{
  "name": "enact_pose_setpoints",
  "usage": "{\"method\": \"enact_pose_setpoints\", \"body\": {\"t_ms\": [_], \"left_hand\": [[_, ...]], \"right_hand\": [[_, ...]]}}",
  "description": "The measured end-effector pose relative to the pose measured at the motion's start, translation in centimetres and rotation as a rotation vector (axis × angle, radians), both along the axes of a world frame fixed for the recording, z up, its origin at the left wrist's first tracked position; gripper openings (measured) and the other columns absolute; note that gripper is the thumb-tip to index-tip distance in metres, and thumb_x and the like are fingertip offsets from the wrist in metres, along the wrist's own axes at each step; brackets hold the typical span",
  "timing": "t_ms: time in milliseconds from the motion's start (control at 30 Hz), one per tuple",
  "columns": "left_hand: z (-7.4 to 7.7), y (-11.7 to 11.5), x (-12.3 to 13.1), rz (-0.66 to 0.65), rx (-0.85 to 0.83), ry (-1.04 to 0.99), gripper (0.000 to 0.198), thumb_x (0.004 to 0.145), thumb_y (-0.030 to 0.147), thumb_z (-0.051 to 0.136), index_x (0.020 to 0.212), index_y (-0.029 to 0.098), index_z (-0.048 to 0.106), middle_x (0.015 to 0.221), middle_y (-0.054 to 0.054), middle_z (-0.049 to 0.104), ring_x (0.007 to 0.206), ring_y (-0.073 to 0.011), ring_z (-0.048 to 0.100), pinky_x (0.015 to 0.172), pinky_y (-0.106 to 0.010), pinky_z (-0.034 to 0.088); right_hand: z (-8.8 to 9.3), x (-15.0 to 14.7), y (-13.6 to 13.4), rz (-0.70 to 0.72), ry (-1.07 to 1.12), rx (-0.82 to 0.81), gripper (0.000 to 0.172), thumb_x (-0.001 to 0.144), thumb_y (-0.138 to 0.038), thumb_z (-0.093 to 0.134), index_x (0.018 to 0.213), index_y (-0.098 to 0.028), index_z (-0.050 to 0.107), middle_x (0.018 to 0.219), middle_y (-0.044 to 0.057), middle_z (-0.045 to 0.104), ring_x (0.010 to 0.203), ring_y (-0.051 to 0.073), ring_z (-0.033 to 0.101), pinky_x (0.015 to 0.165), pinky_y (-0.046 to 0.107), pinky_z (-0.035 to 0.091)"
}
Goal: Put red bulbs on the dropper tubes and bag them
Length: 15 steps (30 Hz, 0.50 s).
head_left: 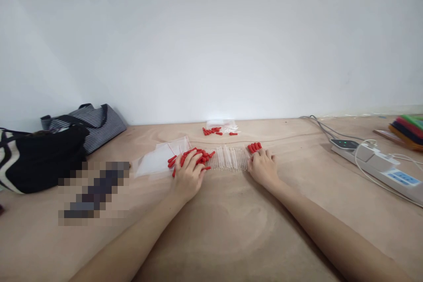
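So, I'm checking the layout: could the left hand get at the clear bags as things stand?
Probably yes: the clear bags lie close by, to the left of the left hand; their left part looks uncovered, though red pieces crowd their right side.

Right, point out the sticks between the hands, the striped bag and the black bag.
Sticks [228, 159]: head view, middle of the row.
Striped bag [102, 133]: head view, striped side.
Black bag [49, 158]: head view, black side.

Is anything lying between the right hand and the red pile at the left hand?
Yes: a row of thin pale sticks lies on the table between the right hand and the red pile.
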<state>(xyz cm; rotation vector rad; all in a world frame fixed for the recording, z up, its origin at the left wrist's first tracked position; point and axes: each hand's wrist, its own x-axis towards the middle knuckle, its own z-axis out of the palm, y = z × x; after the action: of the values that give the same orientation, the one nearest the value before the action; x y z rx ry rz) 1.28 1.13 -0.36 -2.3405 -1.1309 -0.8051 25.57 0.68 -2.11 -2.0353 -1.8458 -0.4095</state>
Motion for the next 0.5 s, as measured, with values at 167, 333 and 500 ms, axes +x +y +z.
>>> {"method": "enact_pose_setpoints", "body": {"t_ms": [167, 333, 500], "left_hand": [[-0.5, -2.2, 1.4, -0.168, -0.118, -0.018, 0.017, 0.08, 0.022, 0.046, 0.073, 0.02, 0.062, 0.11, -0.007, 0.059, 0.114, -0.0248, 0.044, 0.1, -0.05, 0.022], [-1.3, -2.2, 1.5, -0.181, -0.212, 0.0, 0.017, 0.078, 0.022, 0.049, 0.087, 0.022, 0.064, 0.118, -0.007, 0.054, 0.117, -0.0257, 0.041, 0.099, -0.051, 0.024], [-1.5, -1.6, 1.5, -0.171, -0.233, -0.003, 0.019, 0.079, 0.024, 0.05, 0.09, 0.024, 0.065, 0.118, -0.006, 0.055, 0.117, -0.0263, 0.04, 0.098, -0.053, 0.025]], "right_hand": [[0.5, -0.2, -2.2, 0.506, -0.049, 0.033, 0.02, 0.082, -0.03, 0.042, 0.075, -0.018, 0.057, 0.091, 0.008, 0.052, 0.087, 0.021, 0.042, 0.073, 0.034, 0.029], [0.4, -0.2, -3.0, 0.696, -0.006, -0.059, 0.017, 0.081, -0.032, 0.047, 0.076, -0.019, 0.056, 0.089, 0.006, 0.052, 0.085, 0.018, 0.042, 0.073, 0.031, 0.029], [0.6, -0.9, -2.8, 0.646, 0.13, -0.099, 0.02, 0.078, -0.04, 0.051, 0.081, -0.021, 0.056, 0.09, 0.004, 0.053, 0.085, 0.017, 0.043, 0.074, 0.032, 0.028]]}}
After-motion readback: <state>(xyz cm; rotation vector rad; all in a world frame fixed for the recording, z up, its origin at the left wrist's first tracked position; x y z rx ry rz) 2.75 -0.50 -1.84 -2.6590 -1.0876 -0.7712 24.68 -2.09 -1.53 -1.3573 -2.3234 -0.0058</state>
